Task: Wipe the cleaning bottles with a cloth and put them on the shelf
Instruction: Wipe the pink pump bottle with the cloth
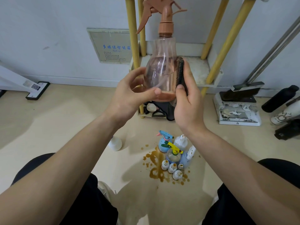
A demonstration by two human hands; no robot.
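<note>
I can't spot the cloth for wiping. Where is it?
Head view, centre: the dark cloth is pinched in the right hand against the right side of the pink spray bottle, which the left hand holds before the shelf.

Soft, even, bright light fills the room, with no hard glare. The glossy pale beige floor (65,124) carries broad, blurry-edged shadows at the left middle and the lower centre of the frame. The clear pink plastic spray bottle (162,69) at centre is sharp, with faint pale streaks of reflection. Wide-angle distortion splays the yellow wooden shelf posts (132,38) outward at the top and tilts the grey metal pole (274,51) at the right edge.
</note>
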